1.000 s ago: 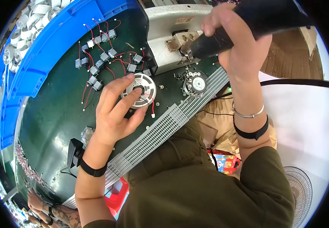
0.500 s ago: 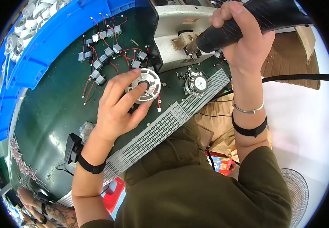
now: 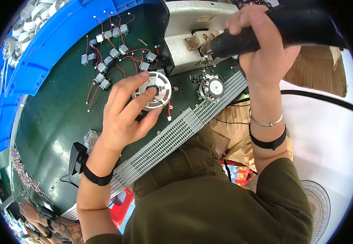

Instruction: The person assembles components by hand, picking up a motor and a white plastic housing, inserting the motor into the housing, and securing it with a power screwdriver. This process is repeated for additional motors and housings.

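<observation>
White plastic sits under our left hand (image 3: pixel 123 114): fingers spread and pressing the round slotted disc (image 3: pixel 154 90) flat on the green mat (image 3: pixel 50 122), more pinned than gripped. Our right hand (image 3: pixel 262 44) is clenched around the black power driver (image 3: pixel 266 34) at one o'clock, its tip near the grey metal fixture (image 3: pixel 188 32). Since a second ago the disc has slid slightly toward the fixture. Small wired motors (image 3: pixel 111 53) lie at eleven o'clock; another round part (image 3: pixel 214 86) rests just right.
</observation>
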A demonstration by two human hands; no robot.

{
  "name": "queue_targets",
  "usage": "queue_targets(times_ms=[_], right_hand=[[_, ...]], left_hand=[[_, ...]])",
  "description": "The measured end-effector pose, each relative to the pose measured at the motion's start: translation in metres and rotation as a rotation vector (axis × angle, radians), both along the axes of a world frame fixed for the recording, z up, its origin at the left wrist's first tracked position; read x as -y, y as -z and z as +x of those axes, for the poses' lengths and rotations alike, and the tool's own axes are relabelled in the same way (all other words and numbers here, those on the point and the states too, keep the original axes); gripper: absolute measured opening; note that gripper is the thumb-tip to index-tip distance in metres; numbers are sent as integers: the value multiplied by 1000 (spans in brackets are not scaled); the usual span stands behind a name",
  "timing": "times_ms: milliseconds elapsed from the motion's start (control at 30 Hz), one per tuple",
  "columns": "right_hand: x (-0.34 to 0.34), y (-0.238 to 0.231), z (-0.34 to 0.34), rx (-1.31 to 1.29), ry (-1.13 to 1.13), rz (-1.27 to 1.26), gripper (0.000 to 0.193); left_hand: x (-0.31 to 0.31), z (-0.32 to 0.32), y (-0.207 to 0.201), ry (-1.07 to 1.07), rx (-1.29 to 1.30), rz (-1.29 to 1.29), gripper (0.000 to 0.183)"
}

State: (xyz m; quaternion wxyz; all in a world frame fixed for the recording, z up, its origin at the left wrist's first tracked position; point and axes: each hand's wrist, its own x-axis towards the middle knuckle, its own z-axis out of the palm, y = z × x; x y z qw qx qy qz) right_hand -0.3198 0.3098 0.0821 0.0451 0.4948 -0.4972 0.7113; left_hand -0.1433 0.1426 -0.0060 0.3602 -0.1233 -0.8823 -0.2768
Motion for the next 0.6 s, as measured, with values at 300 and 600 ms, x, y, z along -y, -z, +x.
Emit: queue_targets(times_ms=[300,600], right_hand=[[13,-16,21,216,227,-54,57],[17,-17,25,240,227,-44,57]], left_hand=[[2,1,3,-4,4,1,38],[2,1,3,-4,0,-1,36]])
